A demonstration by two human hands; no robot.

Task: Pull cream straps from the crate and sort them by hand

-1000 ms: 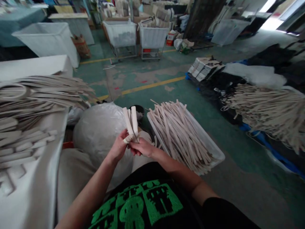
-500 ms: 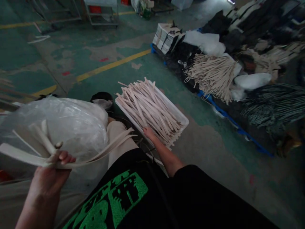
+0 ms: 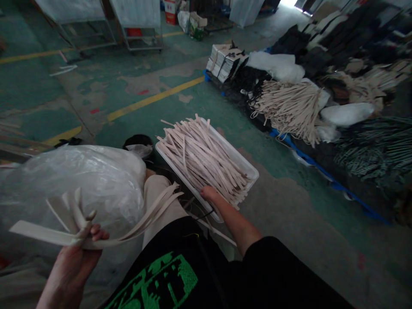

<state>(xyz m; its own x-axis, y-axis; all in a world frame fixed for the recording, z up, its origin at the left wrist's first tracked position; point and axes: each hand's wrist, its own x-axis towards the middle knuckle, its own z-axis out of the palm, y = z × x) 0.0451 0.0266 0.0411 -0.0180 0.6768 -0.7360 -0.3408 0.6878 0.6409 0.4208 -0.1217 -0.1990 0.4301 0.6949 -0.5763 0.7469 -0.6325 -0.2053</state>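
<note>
Above a see-through plastic bag (image 3: 106,171), the left hand (image 3: 79,249) was closed around a bunch of pale strips (image 3: 45,233), whose broad ends fanned out to the left while the long tails reached over the pale trouser leg (image 3: 156,186). The right hand (image 3: 210,194) was at the near side of a white tray (image 3: 233,156), beside a heap of similar strips (image 3: 206,159) piled in it; its fingertips were hidden, so I could not tell whether they gripped anything. Farther right, light cords (image 3: 296,109) lay in a tangle.
</note>
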